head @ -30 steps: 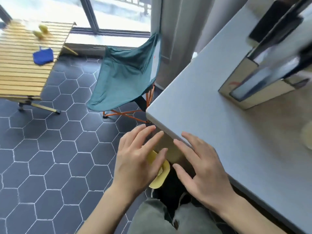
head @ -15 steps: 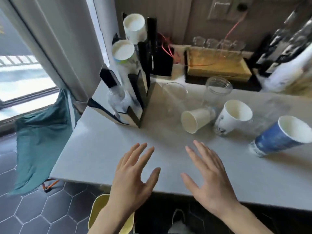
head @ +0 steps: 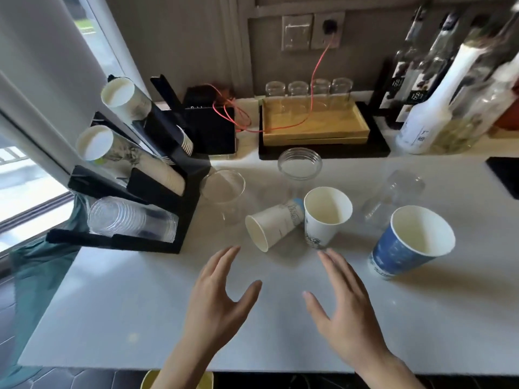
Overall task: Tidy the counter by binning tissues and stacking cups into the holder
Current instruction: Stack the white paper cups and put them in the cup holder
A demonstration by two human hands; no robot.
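My left hand point(head: 217, 301) and my right hand point(head: 344, 307) hover open over the white counter point(head: 140, 304), holding nothing. Just beyond their fingertips a white paper cup point(head: 273, 227) lies on its side. Beside it stands an upright white cup point(head: 325, 216), and a blue paper cup point(head: 411, 241) leans at the right. Clear plastic cups point(head: 223, 195) point(head: 299, 167) point(head: 393, 195) stand behind them. A black cup holder point(head: 157, 192) at the left holds slanted stacks of paper and clear cups. No tissues are in view.
A wooden tray point(head: 314, 127) with several glass jars sits at the back, with a black box point(head: 210, 130) and red wires beside it. Bottles point(head: 429, 108) crowd the back right. A yellow bin point(head: 147, 381) shows below the counter's front edge, and a green chair point(head: 36, 276) at the left.
The view swung up from the floor and bin to the counter and closed in on the cups. Both hands rose from beside the bin to above the counter, fingers spread.
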